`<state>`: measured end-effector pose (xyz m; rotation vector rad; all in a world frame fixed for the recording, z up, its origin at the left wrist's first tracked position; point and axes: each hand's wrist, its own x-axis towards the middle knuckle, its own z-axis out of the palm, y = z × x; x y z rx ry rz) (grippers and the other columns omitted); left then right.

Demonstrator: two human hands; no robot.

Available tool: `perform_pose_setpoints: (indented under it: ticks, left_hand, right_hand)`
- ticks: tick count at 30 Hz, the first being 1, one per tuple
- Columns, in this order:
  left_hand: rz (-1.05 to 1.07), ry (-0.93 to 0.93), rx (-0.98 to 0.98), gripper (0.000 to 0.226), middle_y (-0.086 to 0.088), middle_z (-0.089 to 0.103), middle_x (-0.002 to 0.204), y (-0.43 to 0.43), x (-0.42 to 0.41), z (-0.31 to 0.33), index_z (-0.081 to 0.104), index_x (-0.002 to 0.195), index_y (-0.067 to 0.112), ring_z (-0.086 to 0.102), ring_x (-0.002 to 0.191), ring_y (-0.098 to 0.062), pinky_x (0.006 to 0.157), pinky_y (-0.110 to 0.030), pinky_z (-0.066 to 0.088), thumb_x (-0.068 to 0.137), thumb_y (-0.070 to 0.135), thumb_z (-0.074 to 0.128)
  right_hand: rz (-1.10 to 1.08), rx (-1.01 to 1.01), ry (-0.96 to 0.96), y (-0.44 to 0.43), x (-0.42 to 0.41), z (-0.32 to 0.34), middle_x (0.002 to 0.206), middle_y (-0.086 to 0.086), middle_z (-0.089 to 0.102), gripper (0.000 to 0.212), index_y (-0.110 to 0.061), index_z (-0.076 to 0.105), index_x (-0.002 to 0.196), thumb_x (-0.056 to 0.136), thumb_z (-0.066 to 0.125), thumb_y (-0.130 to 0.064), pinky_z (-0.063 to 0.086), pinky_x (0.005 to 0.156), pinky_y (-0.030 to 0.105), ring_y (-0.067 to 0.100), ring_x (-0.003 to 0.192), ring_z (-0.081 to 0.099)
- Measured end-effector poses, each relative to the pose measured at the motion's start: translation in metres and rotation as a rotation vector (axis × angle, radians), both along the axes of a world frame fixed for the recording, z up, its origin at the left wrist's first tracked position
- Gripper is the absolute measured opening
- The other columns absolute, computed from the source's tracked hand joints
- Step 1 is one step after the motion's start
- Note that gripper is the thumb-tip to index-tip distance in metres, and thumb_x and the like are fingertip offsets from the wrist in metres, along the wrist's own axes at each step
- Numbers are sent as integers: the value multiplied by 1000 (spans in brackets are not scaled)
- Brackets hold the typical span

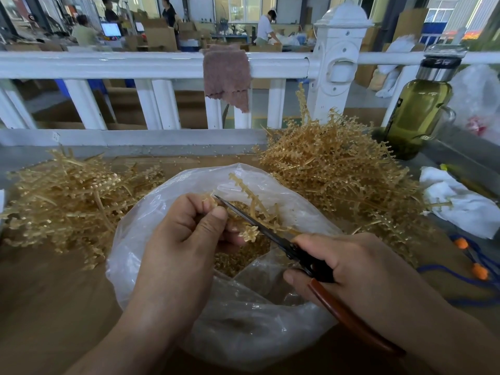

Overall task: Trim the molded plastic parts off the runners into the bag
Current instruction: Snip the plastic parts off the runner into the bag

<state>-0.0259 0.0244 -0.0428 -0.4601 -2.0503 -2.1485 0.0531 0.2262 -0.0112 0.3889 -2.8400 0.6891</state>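
A clear plastic bag [167,220] lies open on the table in front of me, with small amber cut parts [240,259] heaped inside. Over its mouth my left hand [186,236] pinches an amber runner [251,201] whose branches stick up and to the right. My right hand [359,269] grips scissors [259,226] with black blades and red-brown handles. The blades point up-left and lie against the runner just beside my left thumb. A small toothed part [250,235] hangs below the blades.
A pile of amber runners [341,174] sits at the back right, another runner pile [67,201] at the left. A green glass bottle [416,115] stands at the far right beside white cloth [465,204]. A white railing [135,66] with a brown rag [227,74] closes off the table's back.
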Motion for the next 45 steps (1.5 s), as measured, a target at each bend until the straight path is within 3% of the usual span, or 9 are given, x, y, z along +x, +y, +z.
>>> perform_pose_setpoints:
  ticks: [4, 9, 16, 23, 27, 34, 45]
  left_hand:
    - [-47, -76, 91, 15, -7, 74, 76, 0, 0, 2, 67, 72, 27, 73, 71, -22, 66, -29, 58, 85, 30, 62]
    - [-74, -128, 139, 30, -18, 74, 83, -2, 1, 7, 70, 77, 18, 75, 77, -33, 64, -28, 59, 94, 42, 64]
    - [-72, -100, 164, 18, -9, 73, 80, 0, 2, 8, 75, 77, 22, 72, 74, -21, 67, -26, 59, 75, 38, 67]
    - [-48, -62, 196, 19, -11, 73, 76, -1, 0, 8, 70, 84, 15, 71, 69, -18, 62, -25, 58, 76, 32, 70]
    - [-64, -48, 165, 7, -9, 74, 76, -2, 0, 7, 72, 79, 24, 72, 69, -18, 62, -25, 58, 82, 27, 78]
    - [-44, -38, 124, 11, -9, 75, 75, -1, 2, 8, 76, 80, 24, 73, 68, -17, 62, -22, 57, 75, 33, 73]
    - [-6, -12, 61, 17, -6, 76, 74, -1, 3, 10, 77, 80, 28, 75, 67, -19, 61, -20, 58, 70, 40, 72]
  right_hand:
    - [-15, 45, 14, 0, 0, -2, 58, -16, 49, 35, -30, 55, 79, 83, 45, -63, 36, 49, 18, 7, 57, 54]
    - [-45, 116, 40, 0, 0, -3, 63, -19, 51, 33, -32, 59, 86, 83, 45, -62, 35, 50, 17, 3, 56, 50]
    - [-48, 0, -23, 3, -2, -2, 69, -14, 56, 39, -35, 54, 88, 80, 45, -71, 41, 58, 22, 5, 68, 56]
    - [-12, 1, -76, 7, -2, 0, 83, -18, 61, 47, -42, 55, 108, 79, 41, -76, 46, 66, 24, 3, 79, 59]
    - [-11, -11, -75, 8, -1, 2, 87, -20, 64, 56, -41, 57, 119, 77, 41, -75, 47, 68, 23, 1, 82, 61]
    - [-18, 52, -23, 11, -1, 3, 81, -17, 64, 53, -33, 64, 107, 79, 42, -73, 48, 62, 25, 4, 74, 61]
    - [-29, 91, 12, 13, 0, 7, 68, -20, 56, 39, -35, 64, 92, 81, 46, -67, 43, 55, 19, 2, 65, 57]
